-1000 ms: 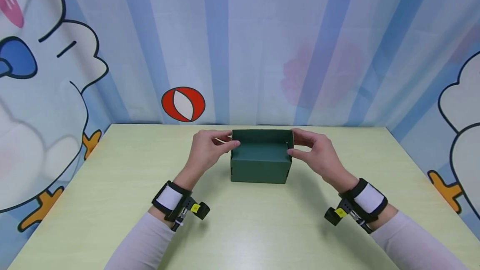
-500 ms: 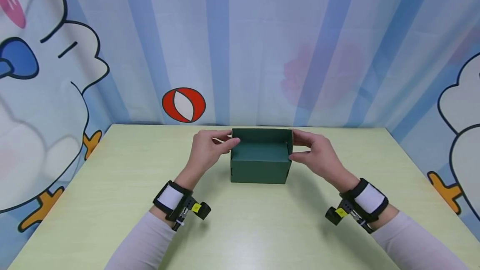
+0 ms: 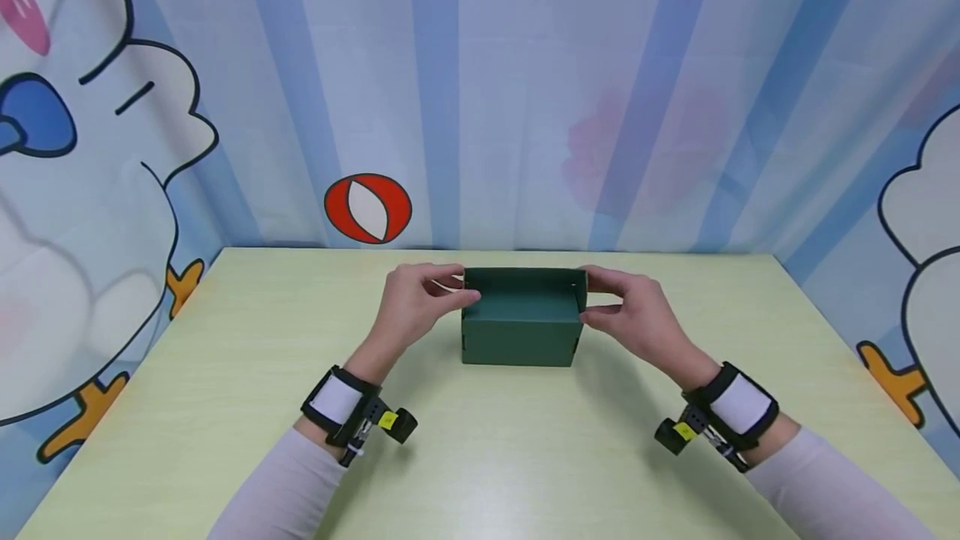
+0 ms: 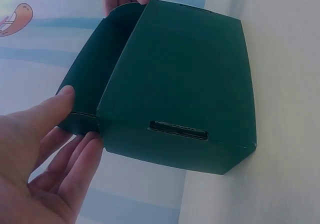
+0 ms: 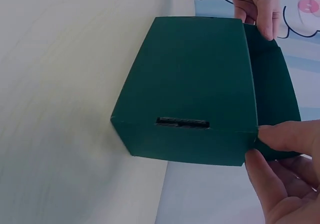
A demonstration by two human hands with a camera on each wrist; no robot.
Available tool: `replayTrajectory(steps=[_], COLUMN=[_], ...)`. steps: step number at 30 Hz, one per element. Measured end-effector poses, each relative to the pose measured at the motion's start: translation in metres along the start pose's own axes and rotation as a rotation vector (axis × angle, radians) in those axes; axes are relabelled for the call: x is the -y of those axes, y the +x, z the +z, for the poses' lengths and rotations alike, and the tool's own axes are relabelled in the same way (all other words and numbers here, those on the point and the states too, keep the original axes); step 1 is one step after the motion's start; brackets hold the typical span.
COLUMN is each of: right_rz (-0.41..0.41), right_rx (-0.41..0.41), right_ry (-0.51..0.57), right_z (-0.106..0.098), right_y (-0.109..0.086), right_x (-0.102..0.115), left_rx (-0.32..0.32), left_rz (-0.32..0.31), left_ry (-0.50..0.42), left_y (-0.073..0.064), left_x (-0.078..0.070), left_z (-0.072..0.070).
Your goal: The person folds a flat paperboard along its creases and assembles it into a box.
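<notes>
A dark green cardboard box stands on the table, its lid tilted up behind the top opening. My left hand pinches the left side flap of the lid, thumb inside and fingers outside, as the left wrist view shows. On the other side, my right hand holds the lid's right side flap, with the thumb at the box's upper front corner and the fingers curled beneath the flap. A narrow slot shows in each side wall of the box. Much of the interior is in shadow.
The pale wooden table ends at the back against a striped blue cartoon curtain. Each wrist wears a black strap with a small camera that juts inward over the table.
The lid's top edge has sunk a little in the head view, narrowing the gap over the box. Both hands have moved slightly down with it; the right thumb has slid toward the front corner.
</notes>
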State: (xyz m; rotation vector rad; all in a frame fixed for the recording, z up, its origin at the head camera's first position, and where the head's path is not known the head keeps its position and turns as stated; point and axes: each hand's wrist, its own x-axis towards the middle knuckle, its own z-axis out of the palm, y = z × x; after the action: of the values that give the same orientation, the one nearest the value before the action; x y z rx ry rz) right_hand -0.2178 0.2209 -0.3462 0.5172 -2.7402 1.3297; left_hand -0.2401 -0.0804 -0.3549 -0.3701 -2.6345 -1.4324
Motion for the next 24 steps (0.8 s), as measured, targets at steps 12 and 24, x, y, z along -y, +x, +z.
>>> replayTrajectory(steps=[12,24], right_rz=[-0.2,-0.417], right_rx=[-0.054,-0.094], right_ry=[-0.05,-0.166], right_z=[0.006,0.006], right_y=[-0.011,-0.013], right_x=[-0.025,-0.038], left_rx=[0.011,0.054], left_rz=[0.123,0.197], left_ry=[-0.01,0.018], left_y=[-0.008,-0.012], left_x=[0.012,0.019], left_z=[0.002,-0.001])
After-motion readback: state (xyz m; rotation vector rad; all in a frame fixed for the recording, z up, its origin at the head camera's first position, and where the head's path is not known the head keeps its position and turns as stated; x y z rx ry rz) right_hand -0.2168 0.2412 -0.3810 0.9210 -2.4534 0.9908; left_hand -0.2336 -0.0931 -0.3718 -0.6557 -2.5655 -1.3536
